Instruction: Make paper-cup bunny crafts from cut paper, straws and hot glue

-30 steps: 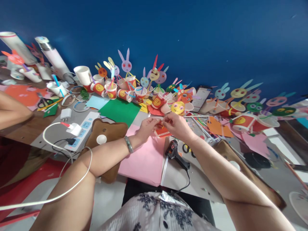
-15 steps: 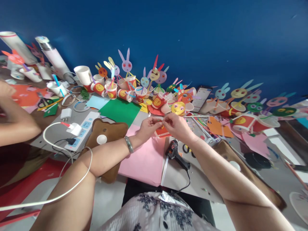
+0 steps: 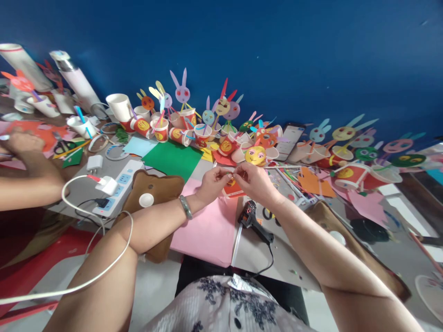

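Note:
My left hand (image 3: pixel 215 183) and my right hand (image 3: pixel 252 180) meet over the upper end of a pink sheet (image 3: pixel 207 235). Fingertips of both are pinched close together, and whatever they hold is too small to make out. Just beneath them lies a red paper cup (image 3: pixel 232 188) with a yellow print, partly covered by my fingers. A yellow paper face (image 3: pixel 255 155) rests against cups right behind my right hand. The black glue gun (image 3: pixel 256 222) lies on the table below my right hand, its cable running toward me.
Cups with paper rabbits (image 3: pixel 182 94) line the blue wall. A power strip (image 3: pixel 119 189), a brown cushion-like pouch (image 3: pixel 157 189) and a green sheet (image 3: pixel 173 159) lie left. A white cable crosses my left arm. Another person's hand (image 3: pixel 26 140) is far left; a phone (image 3: pixel 290 140) leans behind.
The other person's hand at the far left has moved further into view over the orange paper. My fingers have shifted only slightly, showing a little more of the red cup.

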{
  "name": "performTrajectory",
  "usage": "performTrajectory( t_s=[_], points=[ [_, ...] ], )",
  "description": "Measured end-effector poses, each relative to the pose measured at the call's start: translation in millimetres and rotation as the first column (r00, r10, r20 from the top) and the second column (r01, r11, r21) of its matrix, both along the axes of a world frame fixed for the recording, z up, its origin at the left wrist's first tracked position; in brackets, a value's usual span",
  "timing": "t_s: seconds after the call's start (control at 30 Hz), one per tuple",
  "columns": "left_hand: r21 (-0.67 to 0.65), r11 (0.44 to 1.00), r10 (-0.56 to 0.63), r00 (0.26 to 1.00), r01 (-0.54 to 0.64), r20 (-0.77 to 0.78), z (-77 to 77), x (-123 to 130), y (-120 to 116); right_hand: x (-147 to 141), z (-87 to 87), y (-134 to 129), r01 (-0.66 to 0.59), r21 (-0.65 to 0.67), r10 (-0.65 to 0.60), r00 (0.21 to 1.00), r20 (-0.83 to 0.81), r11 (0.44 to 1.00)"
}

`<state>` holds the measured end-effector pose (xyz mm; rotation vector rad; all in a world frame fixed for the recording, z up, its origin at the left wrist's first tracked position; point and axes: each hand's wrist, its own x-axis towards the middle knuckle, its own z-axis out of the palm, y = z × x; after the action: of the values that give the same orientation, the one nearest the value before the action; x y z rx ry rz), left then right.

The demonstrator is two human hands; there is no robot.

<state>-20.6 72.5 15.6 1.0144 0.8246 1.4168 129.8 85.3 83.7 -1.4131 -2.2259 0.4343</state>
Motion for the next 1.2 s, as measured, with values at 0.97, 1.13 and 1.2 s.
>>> performTrajectory(
  t_s=[0.97,1.13,1.2],
  points=[
    [-0.073,0.997,0.004,0.999,-0.007,-0.04,0.9,-3,-1,60,-16.3,-17,0.261,-0.055,-0.265,0.917,-0.3,0.964],
    [-0.052,0.998,0.025,0.998,-0.028,-0.058,0.6,-4,0,62,-31.8,-13,0.197,-0.255,-0.278,0.899,-0.338,0.947],
    [-0.038,0.999,0.033,0.998,-0.035,-0.056,0.7,-5,0,61,-34.9,-11,0.145,-0.316,-0.269,0.878,-0.395,0.938]
  ],
)
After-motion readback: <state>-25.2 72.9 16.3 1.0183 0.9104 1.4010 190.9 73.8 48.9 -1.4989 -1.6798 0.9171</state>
